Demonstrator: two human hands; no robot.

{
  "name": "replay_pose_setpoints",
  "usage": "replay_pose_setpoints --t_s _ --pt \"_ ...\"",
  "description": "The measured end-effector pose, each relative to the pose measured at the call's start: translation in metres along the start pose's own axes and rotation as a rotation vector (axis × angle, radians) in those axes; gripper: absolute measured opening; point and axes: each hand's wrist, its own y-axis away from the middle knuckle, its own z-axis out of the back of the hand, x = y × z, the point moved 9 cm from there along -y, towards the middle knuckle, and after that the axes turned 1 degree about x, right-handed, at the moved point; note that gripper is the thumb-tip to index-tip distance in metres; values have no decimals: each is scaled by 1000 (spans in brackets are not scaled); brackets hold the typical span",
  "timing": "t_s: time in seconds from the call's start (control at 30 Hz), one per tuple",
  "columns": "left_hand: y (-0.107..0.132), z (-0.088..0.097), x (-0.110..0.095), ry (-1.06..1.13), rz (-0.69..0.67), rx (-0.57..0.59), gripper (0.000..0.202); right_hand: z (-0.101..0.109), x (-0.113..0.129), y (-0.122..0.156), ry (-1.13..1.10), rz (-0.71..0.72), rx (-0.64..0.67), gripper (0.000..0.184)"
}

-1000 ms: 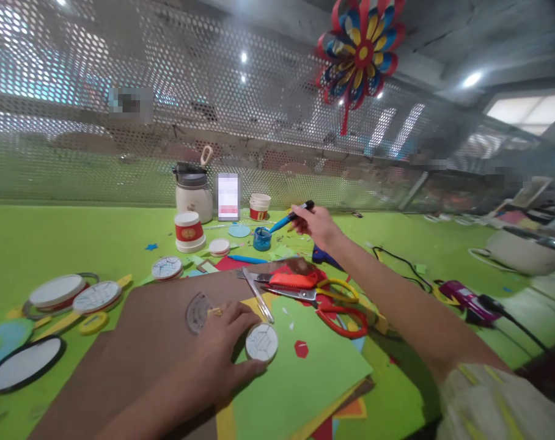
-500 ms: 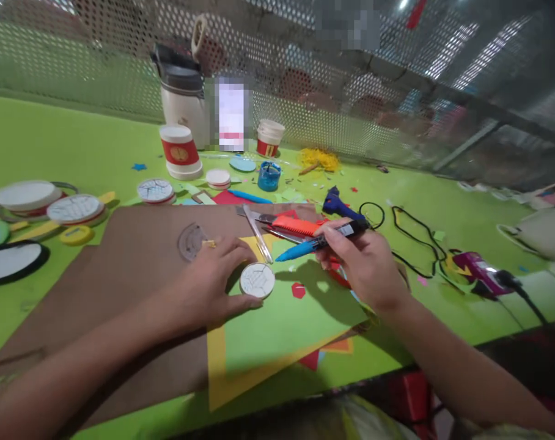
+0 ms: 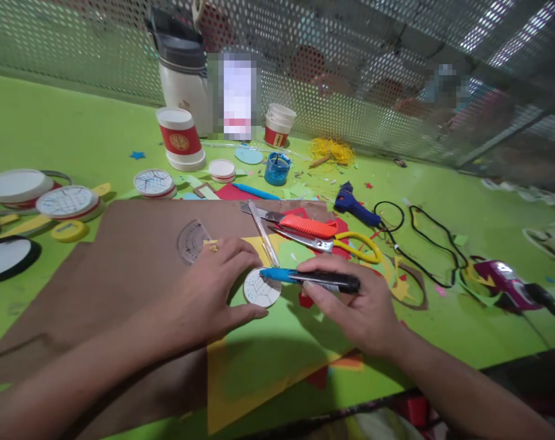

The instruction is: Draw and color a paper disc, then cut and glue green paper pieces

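Observation:
My left hand (image 3: 208,293) rests on the coloured paper with its fingers curled round a small white disc (image 3: 259,291) marked with lines, thumb and forefinger at its rim. My right hand (image 3: 357,308) grips a blue and black pen (image 3: 312,278) held nearly flat, its blue tip touching the top of the disc. The disc lies on a green sheet (image 3: 282,342) over yellow and brown paper (image 3: 135,256). A clear protractor (image 3: 192,240) lies just beyond my left hand.
Beyond my hands lie yellow-handled scissors (image 3: 351,244), an orange cutter (image 3: 312,227), a blue glue gun (image 3: 355,209) with black cable and a blue paint pot (image 3: 276,169). Paper cups (image 3: 180,139), a flask (image 3: 183,67) and round discs (image 3: 66,201) stand left. A purple tool (image 3: 497,275) lies right. Mesh fence behind.
My right hand brought the pen back from the paint pot down to the disc, tip now on it. My left hand kept hold of the disc. My view tilted down.

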Motion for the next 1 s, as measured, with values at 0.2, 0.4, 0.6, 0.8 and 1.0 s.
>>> replay_pose_setpoints --t_s 0.2,0.4,0.6,0.8,1.0 --pt "-1 -1 1 5 -3 8 45 -5 -7 -1 -27 -39 10 17" --pt "-1 -1 -1 8 -17 6 45 -7 -11 -1 -38 -40 24 17" --pt "-2 1 -2 -7 5 8 45 -5 -6 1 -12 -28 11 16" --pt "-2 1 -1 6 14 4 43 -1 -2 3 7 -24 -20 16" --pt "-2 0 0 5 8 9 43 -4 -6 4 -18 -41 -8 17"
